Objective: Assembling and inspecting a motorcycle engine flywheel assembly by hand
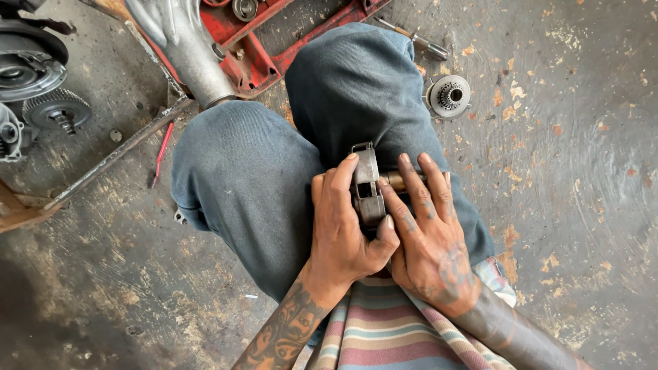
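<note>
A small grey metal part [367, 183] with a square window in it rests on my knees, with a brass-coloured round stub [394, 179] sticking out of its right side. My left hand [343, 226] is wrapped around the part from the left, forefinger along its top edge and thumb under it. My right hand [428, 236] presses on the part and the stub from the right, fingers spread over them. Both knees are in blue trousers [253, 171]. The part's lower end is hidden by my thumbs.
A red metal frame [257, 55] and a silver cast housing [188, 51] lie ahead of my knees. Toothed gears [55, 109] sit far left, a splined round hub [449, 96] on the concrete floor to the right, a red-handled tool [162, 152] and a steel bar [116, 154] at left.
</note>
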